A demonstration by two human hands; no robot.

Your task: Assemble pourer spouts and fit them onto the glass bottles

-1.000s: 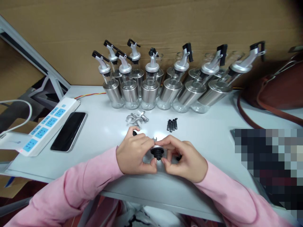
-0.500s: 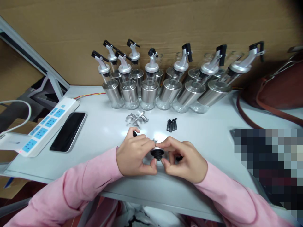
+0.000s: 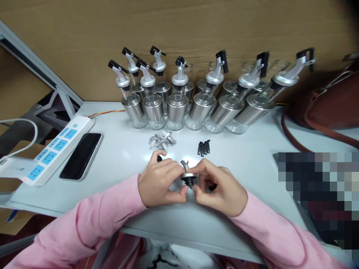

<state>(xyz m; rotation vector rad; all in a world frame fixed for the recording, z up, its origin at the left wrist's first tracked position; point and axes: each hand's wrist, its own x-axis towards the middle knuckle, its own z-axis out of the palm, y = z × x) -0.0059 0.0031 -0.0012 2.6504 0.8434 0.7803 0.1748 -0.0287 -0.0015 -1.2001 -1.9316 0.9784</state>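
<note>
Between my fingertips, above the near part of the table, is a pourer spout [image 3: 189,176] with a silver collar and a ribbed black stopper below. Its silver neck points away from me. My left hand [image 3: 164,182] pinches it from the left, a small black part [image 3: 159,158] tucked in its curled outer fingers. From the right, my right hand [image 3: 220,186] grips the same spout, and another black piece [image 3: 212,186] sits inside its curled fingers. Beyond my hands lie a heap of silver spout pieces [image 3: 162,141] and several small black levers [image 3: 203,148].
Glass oil bottles [image 3: 177,108] with steel bands stand in rows at the back, many with pourers fitted. On the left are a phone [image 3: 81,157] and a power strip [image 3: 53,153]. A brown bag [image 3: 333,101] sits at the right, its strap on the table [image 3: 120,149].
The pourer spout has tilted between my fingers, so its silver neck now shows more and the stopper points slightly right. Both hands stay nearly in place.
</note>
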